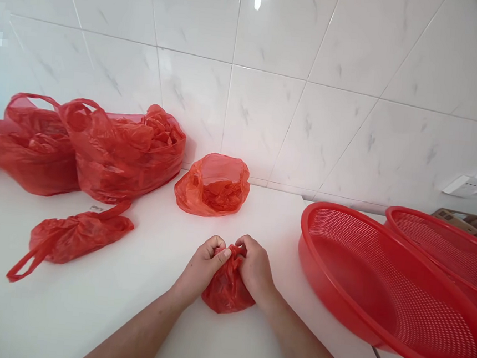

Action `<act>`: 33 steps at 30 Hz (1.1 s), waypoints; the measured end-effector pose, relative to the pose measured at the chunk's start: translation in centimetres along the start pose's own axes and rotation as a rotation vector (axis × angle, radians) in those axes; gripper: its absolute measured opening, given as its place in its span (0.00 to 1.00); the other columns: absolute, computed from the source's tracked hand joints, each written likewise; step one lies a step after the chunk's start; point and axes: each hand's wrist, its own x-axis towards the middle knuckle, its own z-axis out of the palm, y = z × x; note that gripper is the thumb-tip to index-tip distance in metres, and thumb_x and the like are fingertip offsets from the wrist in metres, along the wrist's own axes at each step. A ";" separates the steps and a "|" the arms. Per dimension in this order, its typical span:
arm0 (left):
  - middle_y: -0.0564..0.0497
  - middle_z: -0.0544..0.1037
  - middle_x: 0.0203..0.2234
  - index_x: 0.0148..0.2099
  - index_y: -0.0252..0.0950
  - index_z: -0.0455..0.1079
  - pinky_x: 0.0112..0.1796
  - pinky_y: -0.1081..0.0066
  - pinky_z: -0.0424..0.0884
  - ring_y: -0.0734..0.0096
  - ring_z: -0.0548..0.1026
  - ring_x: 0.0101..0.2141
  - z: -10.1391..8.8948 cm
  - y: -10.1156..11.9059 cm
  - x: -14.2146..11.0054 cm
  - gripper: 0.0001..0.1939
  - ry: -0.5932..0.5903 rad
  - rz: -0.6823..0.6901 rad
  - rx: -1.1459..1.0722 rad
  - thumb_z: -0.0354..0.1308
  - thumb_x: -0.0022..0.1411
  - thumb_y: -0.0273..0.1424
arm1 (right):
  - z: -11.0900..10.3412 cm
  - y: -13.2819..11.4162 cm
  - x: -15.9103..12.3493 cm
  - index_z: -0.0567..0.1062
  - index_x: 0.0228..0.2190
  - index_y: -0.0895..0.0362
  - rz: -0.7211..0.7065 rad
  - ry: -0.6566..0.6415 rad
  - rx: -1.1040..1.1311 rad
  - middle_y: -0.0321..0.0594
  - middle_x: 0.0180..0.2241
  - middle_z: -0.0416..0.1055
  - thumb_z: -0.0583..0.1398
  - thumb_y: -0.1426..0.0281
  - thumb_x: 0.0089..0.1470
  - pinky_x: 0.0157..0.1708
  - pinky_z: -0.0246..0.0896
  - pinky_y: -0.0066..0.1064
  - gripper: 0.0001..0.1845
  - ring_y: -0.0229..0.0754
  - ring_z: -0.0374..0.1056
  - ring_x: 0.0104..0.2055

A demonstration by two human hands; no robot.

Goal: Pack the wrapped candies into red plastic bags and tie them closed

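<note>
A small red plastic bag [228, 295] rests on the white table in front of me, its top gathered and twisted. My left hand [212, 257] pinches the gathered neck from the left, thumb laid across it. On the other side my right hand [254, 264] has its fingers curled round the neck of the same bag. What the bag contains cannot be made out. Beyond my hands an open red bag [212, 190] stands near the wall with crumpled red plastic inside. To the left lies a red bag gathered in the middle [79, 234], its handle loops sticking out.
Large red bags [128, 152] stuffed with red plastic stand along the wall at the left. Two red perforated baskets [350, 283] take up the right side. A cardboard box [472, 224] and a wall socket [465, 186] are at the far right. The white table [147, 316] meets a tiled wall.
</note>
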 end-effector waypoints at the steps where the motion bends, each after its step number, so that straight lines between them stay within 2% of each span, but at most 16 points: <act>1: 0.59 0.61 0.21 0.30 0.38 0.54 0.24 0.79 0.57 0.79 0.59 0.22 0.2 0.1 -0.1 0.14 0.001 0.001 0.025 0.56 0.57 0.38 | 0.1 0.1 0.0 0.68 0.28 0.53 0.011 0.014 -0.046 0.32 0.23 0.67 0.54 0.71 0.47 0.24 0.50 0.26 0.03 0.35 0.58 0.25; 4: 0.60 0.61 0.21 0.29 0.38 0.54 0.23 0.79 0.57 0.79 0.59 0.22 0.8 0.0 -0.1 0.12 0.102 0.013 0.187 0.57 0.53 0.31 | 0.2 0.0 0.0 0.68 0.26 0.53 0.027 -0.006 -0.134 0.31 0.22 0.67 0.51 0.74 0.45 0.24 0.50 0.26 0.07 0.35 0.59 0.25; 6: 0.60 0.58 0.19 0.28 0.39 0.53 0.21 0.80 0.55 0.79 0.56 0.21 0.9 -0.3 0.0 0.09 0.191 0.023 0.322 0.54 0.51 0.28 | 0.0 -0.4 0.1 0.69 0.28 0.53 0.012 -0.054 -0.087 0.31 0.25 0.69 0.50 0.76 0.43 0.26 0.53 0.26 0.11 0.36 0.62 0.27; 10: 0.60 0.55 0.18 0.27 0.39 0.51 0.18 0.79 0.52 0.80 0.54 0.19 0.1 -1.0 0.4 0.08 0.271 0.031 0.461 0.48 0.48 0.23 | -0.7 -0.9 0.2 0.73 0.35 0.53 -0.015 -0.216 0.196 0.34 0.37 0.73 0.53 0.75 0.45 0.39 0.60 0.30 0.15 0.39 0.67 0.39; 13: 0.60 0.56 0.19 0.27 0.39 0.51 0.19 0.79 0.54 0.79 0.55 0.19 -0.5 -1.4 0.5 0.08 0.301 0.104 0.540 0.48 0.49 0.23 | -1.2 -0.7 0.4 0.75 0.38 0.55 0.071 -0.302 0.478 0.39 0.42 0.72 0.57 0.69 0.50 0.45 0.60 0.34 0.12 0.41 0.68 0.43; 16: 0.59 0.62 0.21 0.28 0.39 0.54 0.23 0.77 0.59 0.77 0.59 0.22 -0.7 -1.4 0.4 0.07 0.258 0.232 0.616 0.49 0.51 0.23 | -1.6 -0.5 0.8 0.75 0.36 0.57 0.135 -0.289 0.751 0.41 0.41 0.72 0.62 0.63 0.47 0.45 0.61 0.36 0.14 0.41 0.68 0.39; 19: 0.56 0.70 0.29 0.29 0.39 0.58 0.31 0.74 0.66 0.74 0.67 0.30 -0.8 -1.3 0.3 0.06 0.217 0.364 0.657 0.49 0.53 0.22 | -2.4 -0.4 1.5 0.72 0.31 0.56 0.143 -0.164 0.864 0.37 0.34 0.72 0.66 0.65 0.41 0.39 0.62 0.33 0.13 0.38 0.68 0.34; 21: 0.52 0.72 0.39 0.28 0.38 0.59 0.39 0.70 0.67 0.71 0.70 0.38 -1.0 -1.2 0.3 0.06 0.238 0.465 0.689 0.50 0.53 0.22 | -3.2 0.0 2.0 0.67 0.29 0.54 0.139 -0.029 0.815 0.32 0.29 0.69 0.65 0.67 0.40 0.33 0.61 0.29 0.13 0.36 0.66 0.29; 23: 0.50 0.70 0.46 0.27 0.38 0.61 0.43 0.67 0.66 0.67 0.69 0.44 -1.3 -0.9 0.3 0.06 0.279 0.543 0.723 0.52 0.54 0.23 | -4.2 0.9 2.6 0.65 0.29 0.54 0.122 0.127 0.601 0.31 0.26 0.67 0.62 0.68 0.41 0.29 0.58 0.28 0.12 0.35 0.64 0.27; 26: 0.48 0.70 0.44 0.27 0.37 0.62 0.42 0.67 0.67 0.67 0.69 0.44 -2.0 -0.3 0.2 0.07 0.309 0.612 0.747 0.53 0.56 0.24 | -5.6 2.9 3.5 0.67 0.30 0.54 0.081 0.354 0.059 0.33 0.28 0.67 0.56 0.70 0.41 0.31 0.57 0.29 0.09 0.38 0.64 0.31; 28: 0.49 0.71 0.40 0.27 0.38 0.62 0.42 0.67 0.68 0.68 0.70 0.42 -2.5 0.2 0.2 0.07 0.372 0.643 0.731 0.54 0.57 0.26 | -6.3 4.2 4.0 0.68 0.31 0.54 0.083 0.444 -0.202 0.35 0.30 0.68 0.52 0.71 0.41 0.33 0.57 0.30 0.11 0.40 0.64 0.32; 31: 0.52 0.72 0.37 0.27 0.38 0.62 0.41 0.68 0.68 0.69 0.71 0.39 -3.2 0.4 0.6 0.08 0.525 0.548 0.664 0.56 0.57 0.31 | -6.8 5.2 4.4 0.68 0.31 0.55 0.120 0.480 -0.307 0.37 0.31 0.69 0.50 0.72 0.42 0.33 0.57 0.31 0.11 0.41 0.65 0.34; 33: 0.52 0.72 0.38 0.29 0.38 0.62 0.41 0.67 0.69 0.70 0.71 0.39 -3.6 0.3 0.9 0.08 0.561 0.440 0.609 0.56 0.58 0.34 | -6.9 5.2 4.5 0.68 0.30 0.54 0.114 0.466 -0.298 0.37 0.32 0.70 0.51 0.71 0.44 0.33 0.57 0.31 0.09 0.42 0.66 0.34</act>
